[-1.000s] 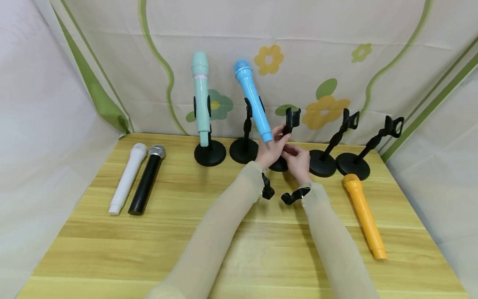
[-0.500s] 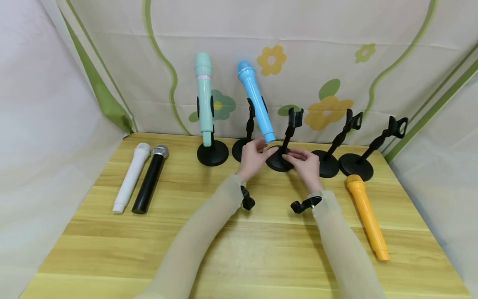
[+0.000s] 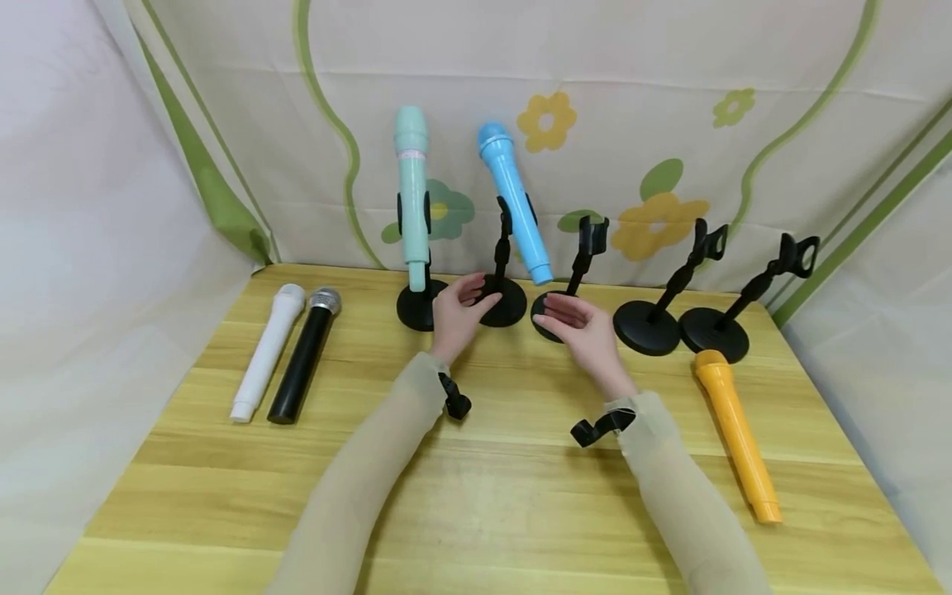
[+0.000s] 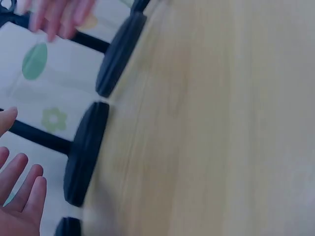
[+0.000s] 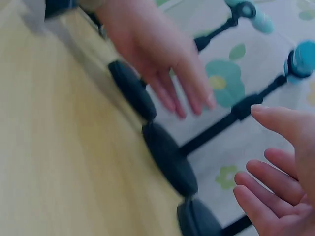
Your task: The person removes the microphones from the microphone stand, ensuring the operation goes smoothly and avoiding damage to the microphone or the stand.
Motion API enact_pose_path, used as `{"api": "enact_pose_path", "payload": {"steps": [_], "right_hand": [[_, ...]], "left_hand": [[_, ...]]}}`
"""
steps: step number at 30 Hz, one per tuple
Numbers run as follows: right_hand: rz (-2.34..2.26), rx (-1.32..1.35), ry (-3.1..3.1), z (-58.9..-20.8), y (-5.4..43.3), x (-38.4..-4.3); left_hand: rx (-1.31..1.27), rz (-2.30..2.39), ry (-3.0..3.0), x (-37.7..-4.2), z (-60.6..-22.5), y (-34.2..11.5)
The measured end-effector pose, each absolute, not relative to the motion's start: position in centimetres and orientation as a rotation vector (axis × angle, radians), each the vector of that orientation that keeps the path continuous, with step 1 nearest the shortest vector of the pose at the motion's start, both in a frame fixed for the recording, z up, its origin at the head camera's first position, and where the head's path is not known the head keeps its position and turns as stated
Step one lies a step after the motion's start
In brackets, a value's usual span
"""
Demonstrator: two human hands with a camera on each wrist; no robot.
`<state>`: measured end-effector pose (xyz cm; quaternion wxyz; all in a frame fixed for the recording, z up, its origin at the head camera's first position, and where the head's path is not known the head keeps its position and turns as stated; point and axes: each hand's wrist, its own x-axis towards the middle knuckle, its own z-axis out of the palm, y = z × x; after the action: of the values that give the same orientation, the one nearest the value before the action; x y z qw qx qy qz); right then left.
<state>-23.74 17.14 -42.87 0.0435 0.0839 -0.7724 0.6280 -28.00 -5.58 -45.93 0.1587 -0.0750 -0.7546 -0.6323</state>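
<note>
Microphone stands (image 3: 582, 268), five black ones in a row, rise from round bases along the back of the surface (image 3: 491, 504), and a person's two hands are among the front edges of those bases. The left hand (image 3: 455, 318) is in front of the two leftmost bases, fingers pointing toward the back and the thumb set wide of them; it holds nothing. Its wrist camera shows the fingers loosely spread. The right hand (image 3: 589, 337) is at the front of the middle base and partly covers it, thumb and fingers apart with a clear gap, holding nothing; whether it touches the base I cannot tell. Both forearms reach forward in beige sleeves (image 3: 349, 487), well apart and angled slightly inward, each wrist wearing a black mount (image 3: 454, 397).

Beyond the hands, a mint-green microphone (image 3: 413, 198) sits nearly upright in the leftmost stand's clip, and a blue microphone (image 3: 516, 205) leans in the next one, its head toward the upper left. On the left side of the surface, a white microphone (image 3: 268, 354) and a black microphone (image 3: 305, 357) lie side by side. An orange microphone (image 3: 738, 438) lies near the right edge, its head just in front of the rightmost base. Behind everything hangs a floral cloth (image 3: 632, 107).
</note>
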Motion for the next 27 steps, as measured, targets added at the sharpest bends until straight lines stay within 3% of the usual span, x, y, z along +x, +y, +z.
{"api": "enact_pose_path", "payload": {"steps": [20,27], "right_hand": [[1.767,0.223,-2.358,-40.3,12.7,-29.4],[1.865,0.32,-2.289,-39.9,12.0,-30.5]], "left_hand": [[-0.139,-1.804,-2.236,-30.8,-46.3,-4.1],[-0.182,-1.651,-2.274,-32.0,-46.1,-3.5]]}}
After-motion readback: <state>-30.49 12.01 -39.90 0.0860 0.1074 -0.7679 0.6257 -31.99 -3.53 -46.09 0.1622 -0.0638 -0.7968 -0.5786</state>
